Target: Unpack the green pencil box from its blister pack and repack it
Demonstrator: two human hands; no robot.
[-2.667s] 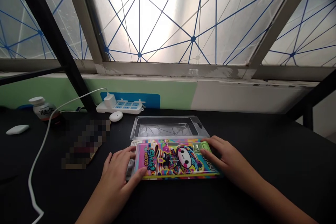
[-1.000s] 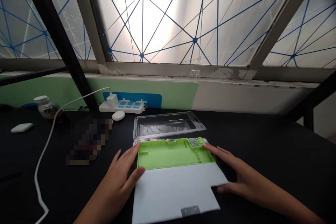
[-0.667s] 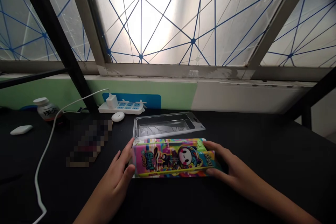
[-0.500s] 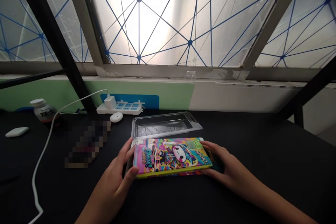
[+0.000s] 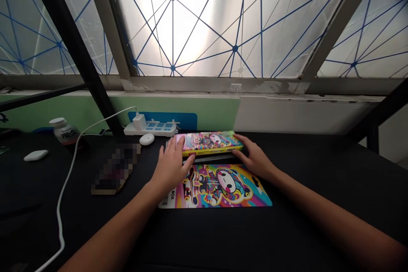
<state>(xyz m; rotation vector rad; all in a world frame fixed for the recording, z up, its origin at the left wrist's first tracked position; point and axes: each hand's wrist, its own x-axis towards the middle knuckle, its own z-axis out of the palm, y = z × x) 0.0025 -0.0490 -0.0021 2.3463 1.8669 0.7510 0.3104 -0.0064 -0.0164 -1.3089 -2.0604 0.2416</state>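
Note:
A colourful pencil case (image 5: 208,141) with a cartoon figure and a yellow side edge is held at its two ends toward the back of the table. My left hand (image 5: 174,159) grips its left end, thumb on the front edge. My right hand (image 5: 251,153) closes round its right end, thumb in front. Beneath and behind the case lies the clear plastic tray (image 5: 212,159), mostly covered; only a front strip shows. Nearer to me a printed backing card (image 5: 219,186) with the same cartoon figure lies flat, its left edge partly behind my left hand.
A white power strip (image 5: 151,128) with a plugged-in charger stands against the wall. Left of my hands are a round white object (image 5: 147,139), a blurred-out flat item (image 5: 116,170), a white cable (image 5: 66,182), a bottle (image 5: 66,132) and a small white oval object (image 5: 36,155).
Both hands have carried the pencil case away from me, from above the card to over the plastic tray. The backing card now shows in full colour. The view has shifted slightly.

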